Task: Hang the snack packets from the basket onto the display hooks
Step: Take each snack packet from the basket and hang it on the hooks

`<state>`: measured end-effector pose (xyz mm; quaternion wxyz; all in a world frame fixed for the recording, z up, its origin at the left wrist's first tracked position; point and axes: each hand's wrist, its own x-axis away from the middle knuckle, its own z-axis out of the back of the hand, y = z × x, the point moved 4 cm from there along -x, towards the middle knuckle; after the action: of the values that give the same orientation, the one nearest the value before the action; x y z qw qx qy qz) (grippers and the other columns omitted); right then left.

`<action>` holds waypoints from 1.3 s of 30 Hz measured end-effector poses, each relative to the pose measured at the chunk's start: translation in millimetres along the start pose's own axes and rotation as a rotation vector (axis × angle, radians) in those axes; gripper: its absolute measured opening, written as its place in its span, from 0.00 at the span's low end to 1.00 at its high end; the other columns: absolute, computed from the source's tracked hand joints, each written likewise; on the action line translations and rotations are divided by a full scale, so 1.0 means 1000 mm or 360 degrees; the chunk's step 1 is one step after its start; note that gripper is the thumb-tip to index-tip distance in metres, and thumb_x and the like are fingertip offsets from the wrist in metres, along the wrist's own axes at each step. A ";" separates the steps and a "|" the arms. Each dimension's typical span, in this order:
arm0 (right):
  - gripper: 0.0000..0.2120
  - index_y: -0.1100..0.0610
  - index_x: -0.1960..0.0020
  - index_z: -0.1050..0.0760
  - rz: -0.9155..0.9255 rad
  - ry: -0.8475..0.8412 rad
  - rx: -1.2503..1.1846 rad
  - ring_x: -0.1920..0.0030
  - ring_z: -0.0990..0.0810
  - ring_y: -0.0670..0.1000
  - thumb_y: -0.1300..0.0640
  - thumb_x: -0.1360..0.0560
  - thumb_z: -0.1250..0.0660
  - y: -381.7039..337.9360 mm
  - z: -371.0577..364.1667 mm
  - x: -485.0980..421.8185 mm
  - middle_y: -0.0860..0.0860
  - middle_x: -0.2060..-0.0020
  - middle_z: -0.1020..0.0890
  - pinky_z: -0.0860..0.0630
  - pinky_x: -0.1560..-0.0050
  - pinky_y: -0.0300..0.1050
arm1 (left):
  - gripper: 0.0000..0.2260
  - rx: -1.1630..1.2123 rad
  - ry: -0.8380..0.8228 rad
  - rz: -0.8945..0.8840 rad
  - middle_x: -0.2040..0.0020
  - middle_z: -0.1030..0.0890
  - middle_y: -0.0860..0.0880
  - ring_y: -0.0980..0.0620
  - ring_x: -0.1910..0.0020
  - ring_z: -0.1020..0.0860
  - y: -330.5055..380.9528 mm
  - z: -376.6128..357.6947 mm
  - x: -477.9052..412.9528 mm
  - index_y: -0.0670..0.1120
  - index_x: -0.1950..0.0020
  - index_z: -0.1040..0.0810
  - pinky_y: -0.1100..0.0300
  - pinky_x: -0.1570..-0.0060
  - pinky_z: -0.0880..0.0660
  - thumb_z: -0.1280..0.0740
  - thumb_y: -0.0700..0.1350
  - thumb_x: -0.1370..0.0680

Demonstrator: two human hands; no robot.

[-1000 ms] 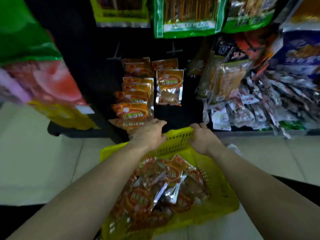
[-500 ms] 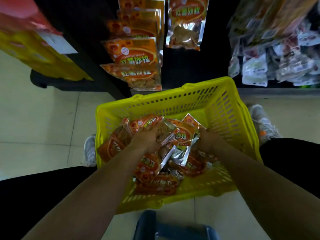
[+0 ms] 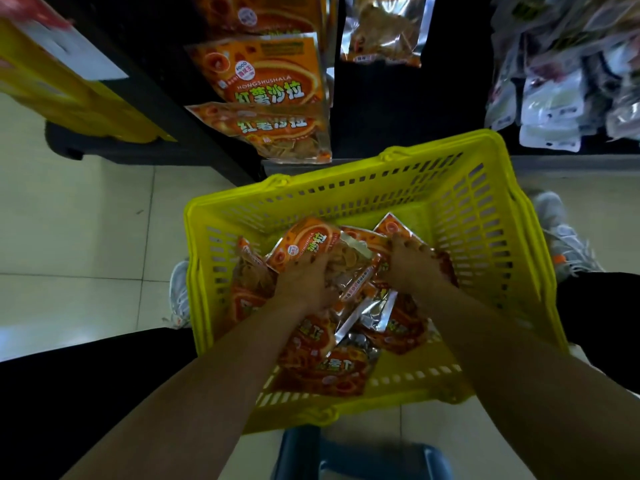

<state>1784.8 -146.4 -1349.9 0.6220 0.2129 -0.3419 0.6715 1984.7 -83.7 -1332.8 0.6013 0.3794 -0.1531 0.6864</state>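
A yellow plastic basket (image 3: 478, 216) stands on the floor in front of me, holding several orange snack packets (image 3: 322, 372). Both my hands are down inside it. My left hand (image 3: 304, 282) grips an orange packet (image 3: 304, 244) that lies on top of the pile. My right hand (image 3: 408, 261) holds the edge of another orange packet (image 3: 391, 226) beside it. Matching orange packets (image 3: 270, 74) hang on the dark display rack above the basket; the hooks themselves are hidden behind them.
White and silver packets (image 3: 554, 98) hang on the rack at the right. A yellow box (image 3: 65, 98) juts out at the left. My white shoes (image 3: 561, 233) flank the basket on the tiled floor, and a blue stool edge (image 3: 363, 455) shows below.
A second ago both hands gripped the basket's far rim; they then dropped into the basket and took hold of packets. The view tilted down and nearer to the basket.
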 end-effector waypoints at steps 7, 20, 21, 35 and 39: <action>0.39 0.50 0.25 0.38 0.0109 0.0005 -0.0012 0.31 0.34 0.66 0.39 0.31 0.28 0.015 0.006 -0.001 0.63 0.31 0.32 0.36 0.31 0.60 | 0.38 -0.0006 0.0040 -0.0245 0.29 0.32 0.48 0.42 0.32 0.33 -0.010 -0.004 0.005 0.55 0.24 0.36 0.47 0.35 0.31 0.25 0.57 0.31; 0.05 0.50 0.58 0.23 0.0434 0.0076 -0.0567 0.55 0.22 0.50 0.52 0.26 0.28 -0.006 0.045 0.003 0.48 0.58 0.21 0.29 0.56 0.43 | 0.36 0.0533 0.0019 0.0310 0.24 0.48 0.45 0.41 0.31 0.31 -0.031 0.014 -0.023 0.56 0.34 0.28 0.50 0.35 0.29 0.17 0.53 0.38; 0.05 0.51 0.58 0.23 0.0424 0.0079 -0.0573 0.55 0.22 0.50 0.53 0.26 0.28 -0.007 0.046 0.002 0.48 0.58 0.21 0.30 0.57 0.42 | 0.37 0.0500 -0.0019 0.0336 0.25 0.43 0.44 0.41 0.31 0.33 -0.031 0.013 -0.024 0.56 0.32 0.29 0.48 0.34 0.30 0.18 0.55 0.38; 0.06 0.50 0.59 0.25 0.0309 0.0136 -0.0560 0.56 0.19 0.52 0.58 0.25 0.31 0.013 0.091 0.015 0.50 0.58 0.19 0.30 0.68 0.39 | 0.26 0.0523 0.0023 0.0061 0.43 0.36 0.50 0.48 0.48 0.26 -0.008 0.020 -0.010 0.55 0.46 0.28 0.54 0.49 0.26 0.19 0.57 0.36; 0.09 0.42 0.48 0.21 0.0328 0.0152 -0.0536 0.54 0.19 0.51 0.55 0.23 0.33 0.015 0.109 0.029 0.49 0.50 0.19 0.23 0.62 0.40 | 0.07 0.0500 0.0387 0.0094 0.43 0.20 0.49 0.49 0.51 0.20 -0.006 0.054 0.001 0.56 0.53 0.21 0.60 0.56 0.26 0.29 0.44 0.25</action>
<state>1751.1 -205.5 -1258.6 0.5923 0.0377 -0.4393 0.6743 2009.0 -117.9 -1297.7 0.5283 0.3782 0.0184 0.7600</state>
